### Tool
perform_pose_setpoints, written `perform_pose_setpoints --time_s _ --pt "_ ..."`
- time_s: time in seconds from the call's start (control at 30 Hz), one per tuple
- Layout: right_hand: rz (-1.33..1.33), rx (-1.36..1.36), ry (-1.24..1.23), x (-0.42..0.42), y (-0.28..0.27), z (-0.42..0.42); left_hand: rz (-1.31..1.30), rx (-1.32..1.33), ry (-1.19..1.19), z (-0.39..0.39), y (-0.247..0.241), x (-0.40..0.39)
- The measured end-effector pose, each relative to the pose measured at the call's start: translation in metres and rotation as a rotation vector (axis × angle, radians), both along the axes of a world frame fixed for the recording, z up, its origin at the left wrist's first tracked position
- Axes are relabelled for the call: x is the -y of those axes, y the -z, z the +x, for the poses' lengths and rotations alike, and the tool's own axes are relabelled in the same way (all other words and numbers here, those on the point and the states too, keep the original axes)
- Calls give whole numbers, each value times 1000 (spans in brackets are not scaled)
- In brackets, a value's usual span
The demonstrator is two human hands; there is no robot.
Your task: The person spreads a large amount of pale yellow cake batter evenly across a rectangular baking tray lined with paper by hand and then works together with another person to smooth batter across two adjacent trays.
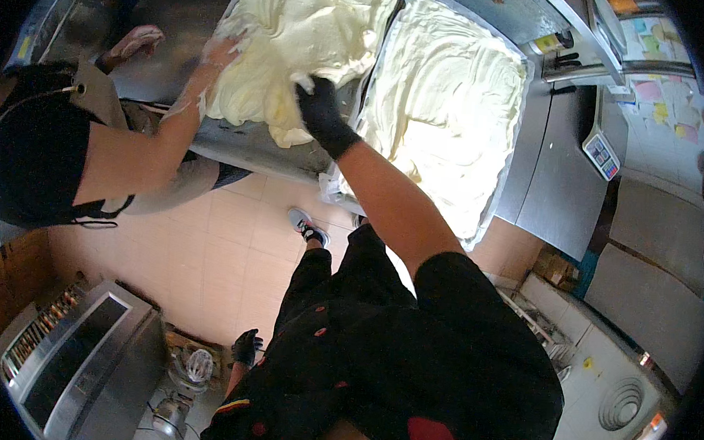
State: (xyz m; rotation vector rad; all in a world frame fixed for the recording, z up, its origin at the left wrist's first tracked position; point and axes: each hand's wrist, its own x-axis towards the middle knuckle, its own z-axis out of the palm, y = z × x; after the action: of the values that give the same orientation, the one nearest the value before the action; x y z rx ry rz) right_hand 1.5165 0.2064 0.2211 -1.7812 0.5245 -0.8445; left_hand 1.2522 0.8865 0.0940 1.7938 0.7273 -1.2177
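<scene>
My right hand (325, 112), in a black glove, reaches over the near right edge of a pale yellow creamy mass (297, 29) spread on a metal work surface (242, 144). White cream sticks to its fingertips, and whether the fingers grip some of it is not clear. Just right of that hand lies a sheet tray (523, 109) with a plastic liner, filled with pale swirled cream (450, 93). Down at my left side hangs my left hand (247, 347), also black-gloved, with fingers apart and nothing visible in them.
A co-worker's cream-smeared arm (180, 109) reaches into the mass from the left; their other hand (139, 40) is behind it. A digital scale (602, 153) sits on the right counter (564, 166). Behind me are a steel appliance (89, 361) and a whisk attachment (200, 365).
</scene>
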Motion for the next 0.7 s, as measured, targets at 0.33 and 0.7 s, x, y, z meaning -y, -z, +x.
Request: perform_pose_setpoints --time_s 0.33,0.7 --pt "1134 212 -107 13 53 11 48 -132 25 -1 36 3" --pt "-28 -43 25 280 52 -211 -475 85 38 102 -59 384"
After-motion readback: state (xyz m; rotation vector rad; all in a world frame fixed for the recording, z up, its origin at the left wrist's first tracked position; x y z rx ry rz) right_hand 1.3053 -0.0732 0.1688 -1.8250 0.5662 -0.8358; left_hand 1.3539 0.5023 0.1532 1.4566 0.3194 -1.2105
